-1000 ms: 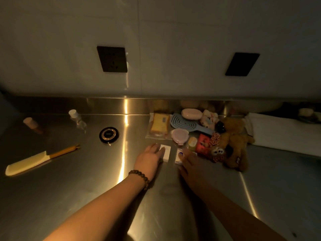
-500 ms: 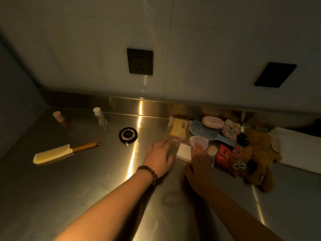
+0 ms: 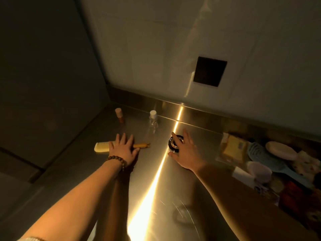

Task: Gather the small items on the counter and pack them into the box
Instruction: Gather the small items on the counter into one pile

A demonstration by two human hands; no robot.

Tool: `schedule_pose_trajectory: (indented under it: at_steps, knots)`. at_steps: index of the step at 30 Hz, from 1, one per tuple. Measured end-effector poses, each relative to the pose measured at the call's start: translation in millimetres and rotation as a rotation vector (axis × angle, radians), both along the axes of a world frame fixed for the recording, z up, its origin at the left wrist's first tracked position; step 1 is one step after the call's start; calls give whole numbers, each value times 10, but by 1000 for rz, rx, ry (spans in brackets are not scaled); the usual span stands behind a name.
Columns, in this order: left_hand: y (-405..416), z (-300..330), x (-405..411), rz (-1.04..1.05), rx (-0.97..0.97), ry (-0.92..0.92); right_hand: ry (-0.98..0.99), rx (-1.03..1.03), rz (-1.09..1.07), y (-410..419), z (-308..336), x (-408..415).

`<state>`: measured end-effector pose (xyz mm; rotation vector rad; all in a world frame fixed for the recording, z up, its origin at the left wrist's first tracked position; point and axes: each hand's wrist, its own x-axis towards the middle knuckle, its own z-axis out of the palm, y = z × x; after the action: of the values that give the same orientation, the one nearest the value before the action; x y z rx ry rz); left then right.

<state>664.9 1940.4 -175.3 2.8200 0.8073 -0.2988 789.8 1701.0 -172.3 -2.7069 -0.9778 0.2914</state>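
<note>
My left hand (image 3: 123,147) lies flat with fingers spread over the middle of a yellow comb (image 3: 101,147) on the steel counter (image 3: 86,171). My right hand (image 3: 186,150) is spread over a round black compact (image 3: 174,144), fingers around its rim, not clearly gripping. A clear bottle with a white cap (image 3: 153,121) and a small pink-capped bottle (image 3: 119,114) stand behind the hands. No box is in view.
At the right lies a pile of small items: a yellow packet (image 3: 232,147), a blue hairbrush (image 3: 260,153), a pink soap case (image 3: 280,150), a pink round case (image 3: 258,170), a small white box (image 3: 242,173). A dark wall socket (image 3: 209,71) sits on the wall.
Both hands left the white boxes by the pile and moved left: the left one onto the comb, the right one onto the black compact. The view swung left.
</note>
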Motion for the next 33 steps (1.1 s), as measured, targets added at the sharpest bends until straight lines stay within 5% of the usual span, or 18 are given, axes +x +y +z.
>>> schedule_pose_trajectory:
  at_steps: [12,19,27,33]
  knots:
    - [-241,95,-15,-184,10,-315,5,219,-91,-310,105,-155]
    - [-1480,499,571,-397,-178,-544,-59,354,-355,-1281,384,-87]
    - [-3182,655,1389,-789,-162,-430,-224,473,-678,-2747,749,-44]
    - [-3913,464,1651,-975,-176,-302,-307,440,-640,-3272,853,-27]
